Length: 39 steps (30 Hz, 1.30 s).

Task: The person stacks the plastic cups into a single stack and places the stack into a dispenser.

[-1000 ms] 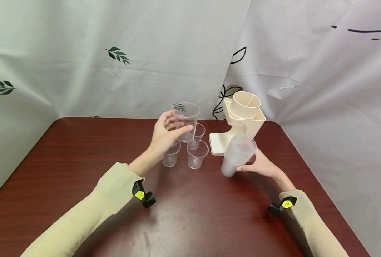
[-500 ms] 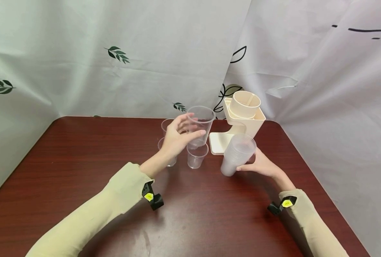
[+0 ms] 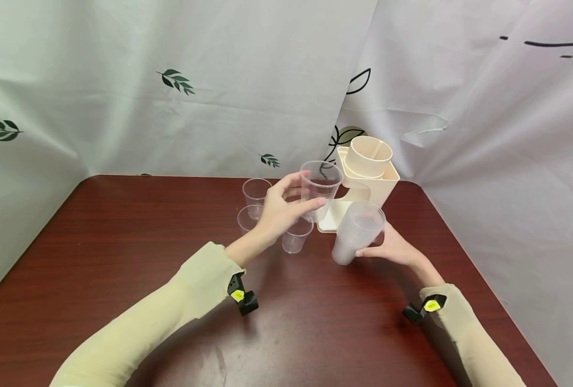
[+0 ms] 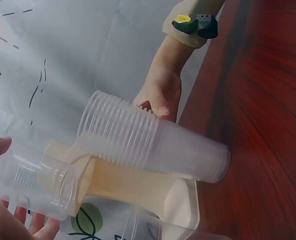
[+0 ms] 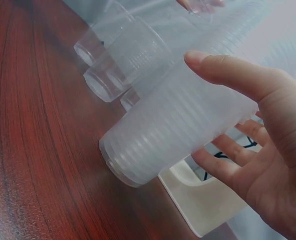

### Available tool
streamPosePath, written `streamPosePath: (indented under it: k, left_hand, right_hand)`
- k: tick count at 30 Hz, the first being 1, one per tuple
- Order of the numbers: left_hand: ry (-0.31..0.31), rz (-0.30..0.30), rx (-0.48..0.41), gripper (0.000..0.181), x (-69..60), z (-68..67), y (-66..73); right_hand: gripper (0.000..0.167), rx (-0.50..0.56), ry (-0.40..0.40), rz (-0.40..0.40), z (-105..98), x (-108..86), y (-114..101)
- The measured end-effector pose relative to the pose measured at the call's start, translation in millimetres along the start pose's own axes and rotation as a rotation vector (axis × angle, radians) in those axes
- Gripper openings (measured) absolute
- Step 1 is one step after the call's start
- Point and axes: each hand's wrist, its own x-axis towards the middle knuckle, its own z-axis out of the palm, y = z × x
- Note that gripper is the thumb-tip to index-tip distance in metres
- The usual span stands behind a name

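In the head view my left hand (image 3: 281, 209) grips a clear plastic cup (image 3: 326, 188) between thumb and fingers, upright and raised off the table. The same cup (image 4: 42, 182) shows at the lower left of the left wrist view. My right hand (image 3: 391, 246) holds a tall stack of nested clear cups (image 3: 354, 236), its rims leaning to the right. The right wrist view shows the thumb over the stack (image 5: 158, 125) and the fingers below it. Single cups stand near the left hand: one behind (image 3: 256, 192), one partly hidden by the wrist (image 3: 246, 217), and one in front (image 3: 294, 243).
A cream plastic stand (image 3: 371, 185) with a round open tube (image 3: 369, 156) on top stands behind the cup stack. Its flat base is partly covered by the held cup. The dark red wooden table (image 3: 286, 322) ends at a white curtain (image 3: 228, 107) behind.
My left hand has moved to the right with the cup, from above the standing cups to in front of the stand's base. The right hand and stack have stayed put.
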Motion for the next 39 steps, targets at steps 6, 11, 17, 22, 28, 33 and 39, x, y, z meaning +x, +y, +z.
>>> streamPosePath:
  k: [6, 11, 17, 22, 28, 33, 39]
  left_hand:
    - [-0.008, 0.013, 0.006, 0.048, 2.3, 7.0, 1.5]
    - [-0.017, 0.022, 0.01, 0.054, 2.2, 12.4, 1.5]
    - [-0.031, 0.042, -0.007, 0.057, 2.7, 20.0, 1.2]
    - [-0.054, 0.055, -0.036, 0.057, 3.2, 27.1, 3.5]
    - [-0.086, 0.127, -0.011, 0.06, 3.8, 32.8, 6.7]
    - [-0.092, 0.17, 0.013, 0.062, 4.9, 36.3, 11.0]
    - [-0.106, 0.181, -0.016, 0.064, 6.7, 44.4, 13.0]
  right_hand:
    - [0.084, 0.019, -0.009, -0.04, -0.5, 1.2, 5.7]
    - [0.083, 0.026, -0.008, -0.039, -0.4, 1.1, 6.1]
    - [0.084, 0.017, -0.001, 0.0, 1.3, 0.5, 1.5]
    - [0.082, 0.028, -0.004, 0.009, 1.9, 0.2, 0.6]
    - [0.082, 0.014, 0.001, -0.004, 1.5, -1.0, 0.9]
    - [0.083, 0.02, 0.003, -0.009, 0.7, -1.7, -0.2]
    - [0.083, 0.021, 0.001, -0.001, 0.9, -1.3, 0.0]
